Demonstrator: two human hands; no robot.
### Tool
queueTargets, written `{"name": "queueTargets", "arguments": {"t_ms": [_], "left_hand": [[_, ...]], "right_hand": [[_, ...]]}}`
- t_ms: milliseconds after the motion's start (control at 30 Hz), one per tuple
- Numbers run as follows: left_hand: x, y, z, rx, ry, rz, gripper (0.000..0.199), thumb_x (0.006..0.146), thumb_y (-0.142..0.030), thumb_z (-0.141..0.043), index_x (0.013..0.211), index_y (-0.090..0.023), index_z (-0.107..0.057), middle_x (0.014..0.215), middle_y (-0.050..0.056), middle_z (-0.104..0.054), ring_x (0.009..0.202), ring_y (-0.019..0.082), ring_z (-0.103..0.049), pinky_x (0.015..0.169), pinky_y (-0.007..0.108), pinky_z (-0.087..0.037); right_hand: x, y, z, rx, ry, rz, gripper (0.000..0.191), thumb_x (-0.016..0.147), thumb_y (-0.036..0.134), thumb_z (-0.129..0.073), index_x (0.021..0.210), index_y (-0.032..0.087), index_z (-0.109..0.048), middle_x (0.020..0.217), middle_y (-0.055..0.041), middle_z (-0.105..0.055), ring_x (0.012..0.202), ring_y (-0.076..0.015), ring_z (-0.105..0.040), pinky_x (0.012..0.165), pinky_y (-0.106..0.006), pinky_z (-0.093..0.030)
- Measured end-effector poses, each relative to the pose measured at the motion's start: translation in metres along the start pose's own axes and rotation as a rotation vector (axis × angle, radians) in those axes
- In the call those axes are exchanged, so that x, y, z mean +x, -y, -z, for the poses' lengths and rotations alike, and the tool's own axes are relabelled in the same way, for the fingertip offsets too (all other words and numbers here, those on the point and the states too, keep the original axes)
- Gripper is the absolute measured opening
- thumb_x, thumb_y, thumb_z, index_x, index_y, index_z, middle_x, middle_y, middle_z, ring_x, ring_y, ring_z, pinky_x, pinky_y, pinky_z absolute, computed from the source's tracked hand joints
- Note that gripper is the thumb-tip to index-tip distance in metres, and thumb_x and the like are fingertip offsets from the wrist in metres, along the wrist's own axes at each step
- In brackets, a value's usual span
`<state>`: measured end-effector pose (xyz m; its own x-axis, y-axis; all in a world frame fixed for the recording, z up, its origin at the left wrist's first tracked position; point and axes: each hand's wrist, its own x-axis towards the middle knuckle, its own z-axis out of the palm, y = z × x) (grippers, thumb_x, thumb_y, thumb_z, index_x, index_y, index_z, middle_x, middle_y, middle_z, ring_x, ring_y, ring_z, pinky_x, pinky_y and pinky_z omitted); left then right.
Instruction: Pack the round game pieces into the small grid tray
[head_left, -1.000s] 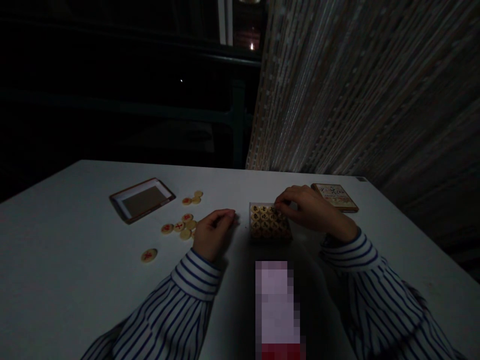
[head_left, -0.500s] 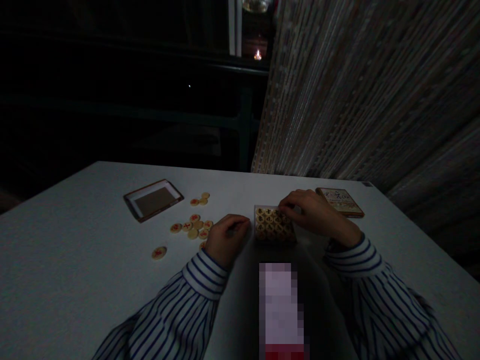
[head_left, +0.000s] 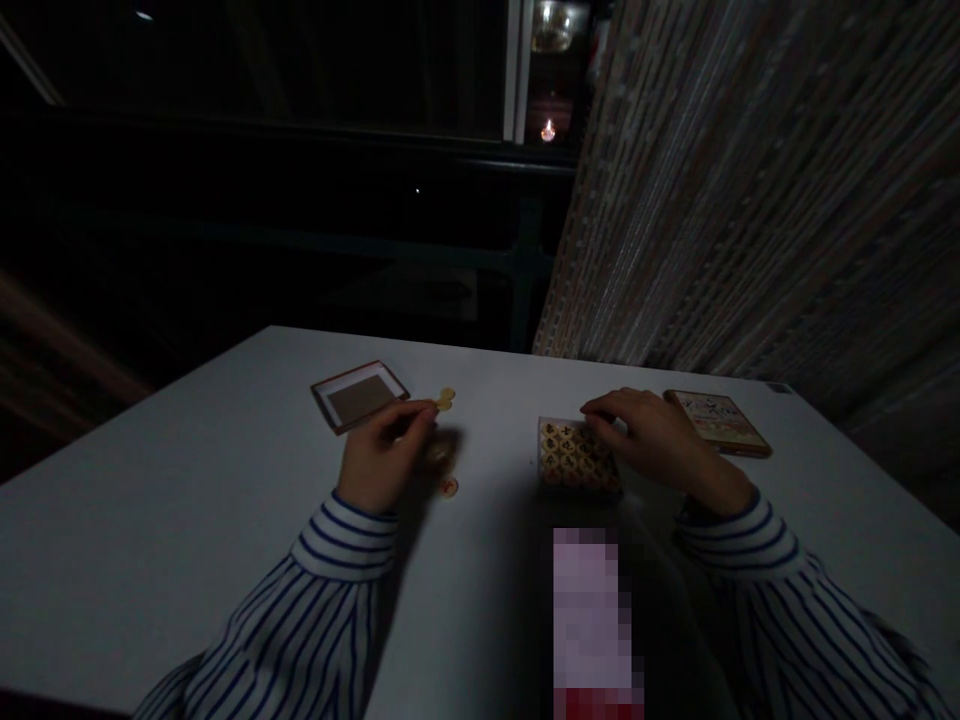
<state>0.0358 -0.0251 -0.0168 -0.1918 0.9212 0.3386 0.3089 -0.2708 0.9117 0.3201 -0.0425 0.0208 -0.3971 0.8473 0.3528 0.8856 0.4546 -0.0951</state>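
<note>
Over the loose xiangqi pieces on the left hovers my left hand [head_left: 384,455], its thumb and fingers pinched together; whatever they hold, if anything, is hidden. Its fingertips come close to a few far pieces [head_left: 447,394]. A red-marked piece [head_left: 448,487] lies beside the hand, and other pieces are partly covered by it or in its shadow. My right hand [head_left: 649,430] rests at the far right corner of a small open box [head_left: 541,468], fingers closed on its edge. Rows of xiangqi pieces [head_left: 568,450] with dark characters fill the visible part of the box.
A shallow tray-like lid [head_left: 322,408] lies open side up at the left back. At right stands a flat box with printed characters [head_left: 724,425]. All are on a white table [head_left: 225,520]. Behind hangs a string curtain [head_left: 660,200]; the room is dark.
My left hand has moved left, from beside the box to over the loose pieces. The right hand stays at the box. The whole view has shifted, so everything appears further right.
</note>
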Motion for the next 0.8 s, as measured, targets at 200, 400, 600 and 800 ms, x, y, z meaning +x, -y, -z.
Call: {"name": "queueTargets", "arguments": {"t_ms": [200, 400, 600, 800], "left_hand": [[0.020, 0.025, 0.046, 0.035, -0.232, 0.060, 0.023, 0.063, -0.034, -0.062, 0.076, -0.015, -0.066, 0.068, 0.002, -0.066, 0.066, 0.016, -0.061, 0.068, 0.026, -0.048], [0.022, 0.033, 0.066, 0.120, -0.189, 0.090, 0.024, 0.063, -0.036, -0.060, 0.076, -0.016, -0.066, 0.072, 0.003, -0.067, 0.070, 0.016, -0.062, 0.072, 0.027, -0.048], [0.026, 0.034, 0.059, 0.207, -0.147, 0.045, 0.027, 0.067, -0.037, -0.055, 0.078, -0.015, -0.066, 0.078, 0.004, -0.068, 0.078, 0.018, -0.061, 0.076, 0.029, -0.047], [0.017, 0.056, 0.059, 0.217, -0.165, 0.058, 0.030, 0.069, -0.040, -0.053, 0.081, -0.014, -0.065, 0.075, 0.006, -0.067, 0.072, 0.019, -0.062, 0.069, 0.030, -0.048]], "right_hand": [[0.002, 0.012, -0.004, 0.019, 0.069, 0.021, 0.024, 0.083, 0.027, -0.042, 0.093, 0.018, -0.062, 0.087, -0.0052, -0.066, 0.081, -0.0177, -0.057, 0.074, -0.031, -0.042], [0.007, 0.025, -0.014, -0.002, 0.120, 0.050, 0.024, 0.084, 0.027, -0.042, 0.093, 0.019, -0.062, 0.088, -0.0057, -0.065, 0.081, -0.0173, -0.057, 0.072, -0.029, -0.040], [0.019, 0.048, -0.037, -0.043, 0.300, 0.149, 0.021, 0.081, 0.022, -0.044, 0.089, 0.020, -0.063, 0.083, -0.0045, -0.065, 0.077, -0.0148, -0.058, 0.067, -0.026, -0.037], [0.026, 0.067, -0.057, 0.019, 0.373, 0.269, 0.024, 0.081, 0.026, -0.045, 0.099, 0.021, -0.059, 0.091, -0.0054, -0.064, 0.083, -0.0169, -0.057, 0.072, -0.029, -0.038]]}}
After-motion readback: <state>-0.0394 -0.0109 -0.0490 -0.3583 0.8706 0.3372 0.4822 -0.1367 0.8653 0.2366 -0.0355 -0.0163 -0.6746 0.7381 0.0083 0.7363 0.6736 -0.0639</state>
